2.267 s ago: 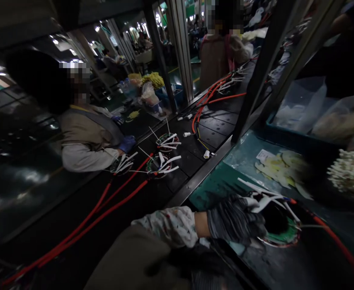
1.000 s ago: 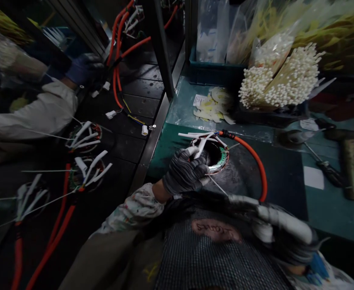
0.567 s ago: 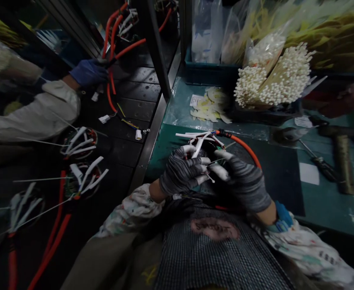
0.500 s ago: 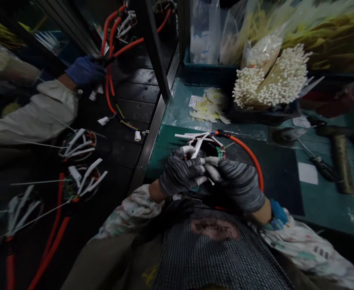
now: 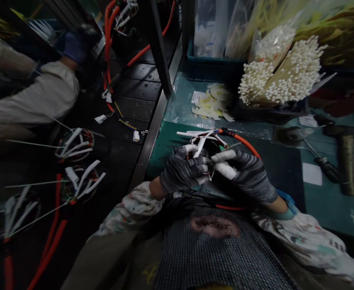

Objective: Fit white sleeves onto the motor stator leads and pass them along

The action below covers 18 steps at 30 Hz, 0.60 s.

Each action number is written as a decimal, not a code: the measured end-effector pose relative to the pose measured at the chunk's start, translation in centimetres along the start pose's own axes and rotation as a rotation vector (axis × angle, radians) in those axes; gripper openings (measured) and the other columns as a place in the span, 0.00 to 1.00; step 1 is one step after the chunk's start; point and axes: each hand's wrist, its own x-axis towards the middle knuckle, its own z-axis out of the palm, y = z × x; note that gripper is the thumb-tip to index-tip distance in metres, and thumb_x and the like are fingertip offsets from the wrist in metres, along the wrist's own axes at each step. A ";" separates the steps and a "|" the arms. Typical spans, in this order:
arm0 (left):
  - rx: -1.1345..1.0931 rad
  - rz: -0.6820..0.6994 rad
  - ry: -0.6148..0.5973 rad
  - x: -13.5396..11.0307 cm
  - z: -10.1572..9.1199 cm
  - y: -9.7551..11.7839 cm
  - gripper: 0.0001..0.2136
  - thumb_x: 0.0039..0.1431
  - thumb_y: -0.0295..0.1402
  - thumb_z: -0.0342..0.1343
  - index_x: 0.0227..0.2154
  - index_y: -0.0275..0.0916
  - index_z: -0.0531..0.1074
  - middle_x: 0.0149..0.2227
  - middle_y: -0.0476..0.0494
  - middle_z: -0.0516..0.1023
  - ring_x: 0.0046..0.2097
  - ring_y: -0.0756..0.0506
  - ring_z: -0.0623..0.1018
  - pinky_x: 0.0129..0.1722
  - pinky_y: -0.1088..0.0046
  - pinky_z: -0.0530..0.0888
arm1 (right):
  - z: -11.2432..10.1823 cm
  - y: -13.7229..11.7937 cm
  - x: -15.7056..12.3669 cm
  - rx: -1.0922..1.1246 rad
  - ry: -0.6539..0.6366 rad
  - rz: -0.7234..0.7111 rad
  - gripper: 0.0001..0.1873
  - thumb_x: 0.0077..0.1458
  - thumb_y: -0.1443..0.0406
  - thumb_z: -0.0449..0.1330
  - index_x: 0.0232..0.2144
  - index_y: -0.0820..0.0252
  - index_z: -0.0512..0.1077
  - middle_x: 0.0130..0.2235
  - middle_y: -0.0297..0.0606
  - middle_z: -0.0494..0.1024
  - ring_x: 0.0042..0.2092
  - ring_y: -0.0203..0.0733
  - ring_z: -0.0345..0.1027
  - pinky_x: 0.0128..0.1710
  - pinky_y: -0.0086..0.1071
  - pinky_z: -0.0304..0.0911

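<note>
While one wired coil is being gripped on the worktop by the left hand's fingers, the right hand's grip cannot be told; open room is being offered at right; beyond the metal edge, left, three similar coils are being carried.

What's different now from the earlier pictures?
The right hand has come in from the lower right to the coil, beside the left hand. The co-worker's blue-gloved hand has moved away from the orange cables. The left hand stayed on the coil, and the screwdriver lies where it was.
</note>
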 end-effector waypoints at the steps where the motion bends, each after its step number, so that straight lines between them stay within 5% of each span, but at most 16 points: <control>1: 0.004 -0.007 -0.004 -0.1 0.1 0.0 0.07 0.64 0.37 0.68 0.40 0.41 0.82 0.43 0.46 0.88 0.53 0.39 0.82 0.59 0.53 0.77 | 0.1 0.1 -0.1 -0.005 0.002 -0.005 0.03 0.60 0.64 0.69 0.37 0.52 0.84 0.34 0.35 0.86 0.32 0.40 0.78 0.33 0.34 0.77; 4: 0.031 -0.036 0.006 -0.5 0.3 -0.1 0.10 0.62 0.42 0.70 0.40 0.42 0.83 0.43 0.45 0.87 0.56 0.36 0.79 0.57 0.53 0.76 | 0.0 0.6 -0.4 -0.021 -0.040 -0.018 0.05 0.62 0.63 0.68 0.39 0.52 0.84 0.33 0.35 0.86 0.29 0.40 0.77 0.30 0.34 0.76; 8: 0.019 -0.051 0.015 -0.3 0.1 0.1 0.10 0.64 0.42 0.67 0.41 0.42 0.82 0.43 0.48 0.88 0.53 0.36 0.79 0.56 0.56 0.77 | -0.2 1.7 -1.0 -0.078 -0.256 -0.152 0.08 0.64 0.58 0.67 0.42 0.50 0.85 0.38 0.38 0.88 0.37 0.44 0.82 0.40 0.38 0.78; 13: -0.022 -0.068 0.031 0.2 -0.2 0.5 0.05 0.65 0.37 0.63 0.38 0.42 0.80 0.40 0.48 0.87 0.51 0.40 0.80 0.59 0.55 0.75 | 0.1 2.7 -2.7 -0.110 -0.110 -0.005 0.11 0.62 0.53 0.69 0.39 0.52 0.83 0.38 0.38 0.87 0.39 0.45 0.81 0.41 0.37 0.77; 18: -0.030 -0.167 -0.053 -0.4 0.3 0.8 0.06 0.62 0.37 0.66 0.38 0.43 0.79 0.40 0.48 0.87 0.53 0.40 0.80 0.60 0.54 0.75 | 1.2 0.7 -2.4 -0.005 -0.288 -0.137 0.04 0.63 0.60 0.66 0.37 0.53 0.81 0.33 0.33 0.85 0.32 0.40 0.79 0.36 0.34 0.75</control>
